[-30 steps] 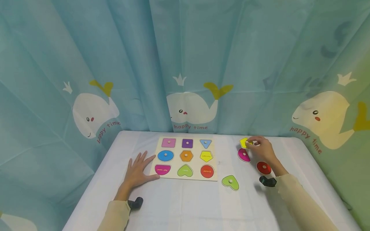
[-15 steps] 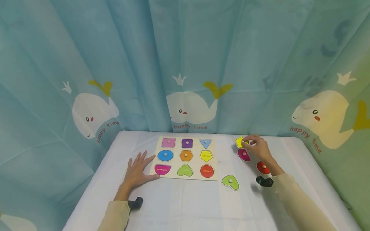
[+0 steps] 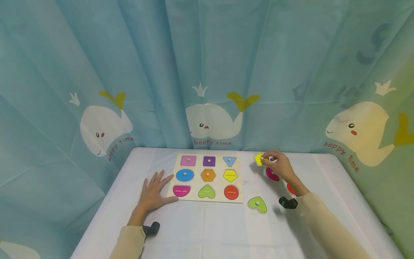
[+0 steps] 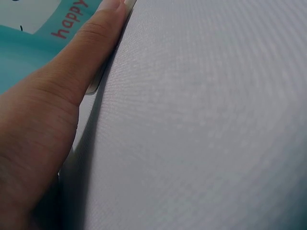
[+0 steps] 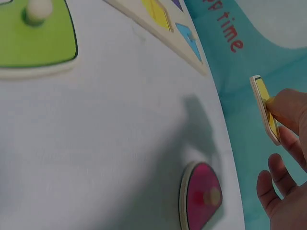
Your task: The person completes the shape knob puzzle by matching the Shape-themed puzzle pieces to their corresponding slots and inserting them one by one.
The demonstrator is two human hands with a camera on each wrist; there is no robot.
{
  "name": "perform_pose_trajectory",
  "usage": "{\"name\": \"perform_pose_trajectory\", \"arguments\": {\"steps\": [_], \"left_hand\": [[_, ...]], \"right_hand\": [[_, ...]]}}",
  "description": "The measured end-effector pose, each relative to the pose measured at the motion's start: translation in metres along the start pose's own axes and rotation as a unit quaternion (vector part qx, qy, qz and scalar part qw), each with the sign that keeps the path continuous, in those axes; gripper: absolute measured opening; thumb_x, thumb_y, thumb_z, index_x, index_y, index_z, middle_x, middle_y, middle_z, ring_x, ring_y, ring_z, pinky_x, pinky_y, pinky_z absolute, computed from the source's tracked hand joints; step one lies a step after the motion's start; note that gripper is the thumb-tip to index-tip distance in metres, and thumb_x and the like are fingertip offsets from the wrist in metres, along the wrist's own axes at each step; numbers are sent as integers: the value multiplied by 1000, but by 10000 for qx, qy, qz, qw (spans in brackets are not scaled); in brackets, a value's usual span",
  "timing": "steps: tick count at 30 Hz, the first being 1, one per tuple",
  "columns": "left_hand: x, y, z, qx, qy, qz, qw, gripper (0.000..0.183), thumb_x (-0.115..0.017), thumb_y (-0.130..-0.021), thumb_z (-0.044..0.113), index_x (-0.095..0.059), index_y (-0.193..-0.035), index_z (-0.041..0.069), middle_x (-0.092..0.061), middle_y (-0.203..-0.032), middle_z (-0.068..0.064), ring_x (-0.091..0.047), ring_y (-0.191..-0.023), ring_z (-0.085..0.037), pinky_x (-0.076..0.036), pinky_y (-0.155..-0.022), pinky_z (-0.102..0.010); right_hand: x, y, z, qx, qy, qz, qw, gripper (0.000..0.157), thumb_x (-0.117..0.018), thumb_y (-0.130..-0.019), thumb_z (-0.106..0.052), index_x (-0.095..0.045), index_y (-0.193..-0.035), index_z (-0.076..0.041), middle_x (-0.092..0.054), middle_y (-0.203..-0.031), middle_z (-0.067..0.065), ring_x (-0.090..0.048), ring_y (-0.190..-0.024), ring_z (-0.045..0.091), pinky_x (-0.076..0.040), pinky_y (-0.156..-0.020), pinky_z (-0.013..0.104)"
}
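A yellow pentagon puzzle piece (image 3: 259, 159) is pinched by its knob in my right hand (image 3: 279, 165), held above the table to the right of the puzzle board (image 3: 202, 200). The right wrist view shows the pentagon piece (image 5: 264, 108) tilted and off the cloth. My left hand (image 3: 155, 190) lies spread at the board's left edge, thumb and fingers reaching it. In the left wrist view the thumb (image 4: 91, 45) rests along the board's edge. Knobbed pieces fill the board's two upper rows except the yellow pentagon slot (image 3: 230, 175); the bottom-row slots are bare.
A green heart piece (image 3: 257, 204) lies near the board's right front corner. A magenta half-round piece (image 3: 272, 175) and a red circle piece (image 3: 290, 189), partly covered by my right arm, lie farther right. A whale-print curtain (image 3: 213, 72) stands behind the table.
My right hand has lifted the yellow pentagon piece and carried it left, away from the half-round piece and toward the board. My left hand has stayed in place.
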State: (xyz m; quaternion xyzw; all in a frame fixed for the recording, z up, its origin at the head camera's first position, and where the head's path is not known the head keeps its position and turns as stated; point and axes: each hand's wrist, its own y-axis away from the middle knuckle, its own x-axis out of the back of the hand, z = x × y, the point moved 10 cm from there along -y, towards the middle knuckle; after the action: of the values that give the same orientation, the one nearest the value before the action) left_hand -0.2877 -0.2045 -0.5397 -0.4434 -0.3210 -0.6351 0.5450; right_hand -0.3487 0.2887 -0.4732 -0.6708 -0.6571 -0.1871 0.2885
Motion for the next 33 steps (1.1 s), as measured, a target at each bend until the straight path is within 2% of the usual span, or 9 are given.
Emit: {"name": "perform_pose_trajectory", "arguments": {"steps": [4,8,18,25,33], "left_hand": [[-1,-1,-1,1,-16,1,10000,98,-81,-72,65,-48,-155,23,-28,-167,-18,-15,-154,-47,-3,-116,-76],[-2,-1,-1,-15,8,-4,10000,98,-81,-72,66,-48,-155,23,-28,-167,-18,-15,-154,-46,-4,-116,-76],[0,-2,1,-61,-20,15,10000,97,-81,-73,64,-49,-154,22,-28,-167,-18,-16,-154,-47,-5,-116,-77],[0,-1,1,-68,-21,18,10000,97,-81,-73,64,-49,-154,22,-28,-167,-18,-16,-154,-47,-5,-116,-77],[2,-1,3,-73,2,66,10000,97,-82,-72,63,-50,-154,22,-30,-166,-19,-18,-153,-47,-5,-115,-77]], "right_hand": [[-8,-4,-11,213,124,56,9997,20,-75,-96,-18,-75,-110,-4,-64,-126,20,-60,-107,38,-59,-76,40],[-16,-6,-21,402,105,59,9991,18,-76,-94,-15,-77,-107,-3,-68,-121,18,-62,-104,35,-54,-90,48],[-38,-9,-30,208,-73,-203,9996,18,-76,-93,-16,-77,-108,-6,-66,-124,17,-58,-108,37,-50,-89,48],[-47,-11,-28,75,124,-265,9995,19,-75,-94,-19,-77,-109,-8,-65,-126,15,-58,-108,35,-53,-88,47],[-53,-13,-31,48,73,-258,9996,19,-75,-94,-18,-77,-110,-8,-65,-127,15,-58,-109,35,-54,-91,48]]}}
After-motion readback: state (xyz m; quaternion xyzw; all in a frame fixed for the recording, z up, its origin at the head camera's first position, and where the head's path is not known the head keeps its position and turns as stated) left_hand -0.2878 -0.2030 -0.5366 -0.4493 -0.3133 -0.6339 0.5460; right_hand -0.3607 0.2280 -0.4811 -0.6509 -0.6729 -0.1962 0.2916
